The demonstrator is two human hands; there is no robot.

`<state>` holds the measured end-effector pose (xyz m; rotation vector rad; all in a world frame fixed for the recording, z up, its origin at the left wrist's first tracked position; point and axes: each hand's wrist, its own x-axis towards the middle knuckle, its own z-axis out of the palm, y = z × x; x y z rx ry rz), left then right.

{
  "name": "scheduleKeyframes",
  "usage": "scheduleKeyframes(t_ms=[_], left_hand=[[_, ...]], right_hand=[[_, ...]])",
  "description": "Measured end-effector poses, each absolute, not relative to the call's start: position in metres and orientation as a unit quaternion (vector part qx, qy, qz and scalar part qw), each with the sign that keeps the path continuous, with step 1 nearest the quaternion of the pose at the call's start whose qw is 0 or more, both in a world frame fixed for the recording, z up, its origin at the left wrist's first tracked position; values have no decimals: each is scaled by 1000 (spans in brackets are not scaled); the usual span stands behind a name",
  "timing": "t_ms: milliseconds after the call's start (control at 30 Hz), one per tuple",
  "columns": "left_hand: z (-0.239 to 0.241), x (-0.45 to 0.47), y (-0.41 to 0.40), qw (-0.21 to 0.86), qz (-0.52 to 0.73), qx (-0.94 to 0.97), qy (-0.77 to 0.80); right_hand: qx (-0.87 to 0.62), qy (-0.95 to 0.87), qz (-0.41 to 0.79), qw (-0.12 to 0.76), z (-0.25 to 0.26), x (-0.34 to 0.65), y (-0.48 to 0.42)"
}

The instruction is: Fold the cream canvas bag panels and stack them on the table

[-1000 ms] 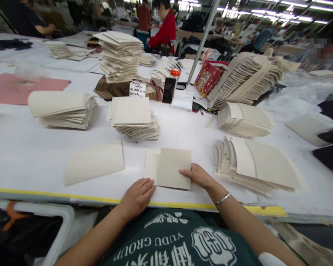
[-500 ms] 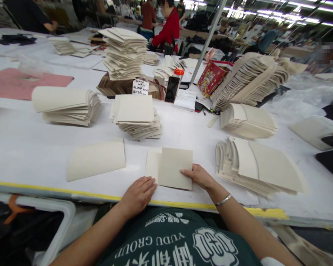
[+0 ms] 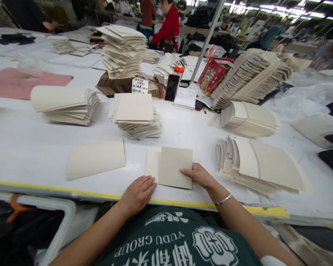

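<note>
My right hand [image 3: 201,175] pinches the right edge of a square beige panel [image 3: 174,168], thumb on top and fingers underneath. That panel overlaps a paler cream panel [image 3: 152,162] lying on the white table [image 3: 180,135]. My left hand [image 3: 140,190] lies flat, its fingertips on the near edge of the cream panel. Off to the left is a single curved-edge cream panel [image 3: 97,159]. Behind the square panel stands a stack of cream square panels [image 3: 134,109]. To the right lies a fanned pile of curved cream pieces [image 3: 266,162].
More piles sit around: folded panels [image 3: 63,101] at left, a tall stack [image 3: 124,48] behind, curved pieces [image 3: 249,118] at right. A phone [image 3: 172,87], a notepad [image 3: 185,98] and a red bag [image 3: 213,75] stand near a metal pole [image 3: 208,40]. Yellow tape [image 3: 100,195] marks the table's front edge.
Both hands and the panels stay in nearly the same place. The view has shifted very slightly.
</note>
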<state>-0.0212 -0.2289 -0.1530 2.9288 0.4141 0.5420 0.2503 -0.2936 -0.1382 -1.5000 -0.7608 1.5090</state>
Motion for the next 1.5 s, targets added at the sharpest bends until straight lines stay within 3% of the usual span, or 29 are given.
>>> scheduleKeyframes(t_ms=[1033, 1500], left_hand=[[-139, -13, -227, 48, 119, 982, 139], [-138, 10, -220, 130, 139, 957, 217]], right_hand=[[-619, -298, 576, 442, -136, 246, -290], [-642, -308, 548, 438, -139, 246, -287]])
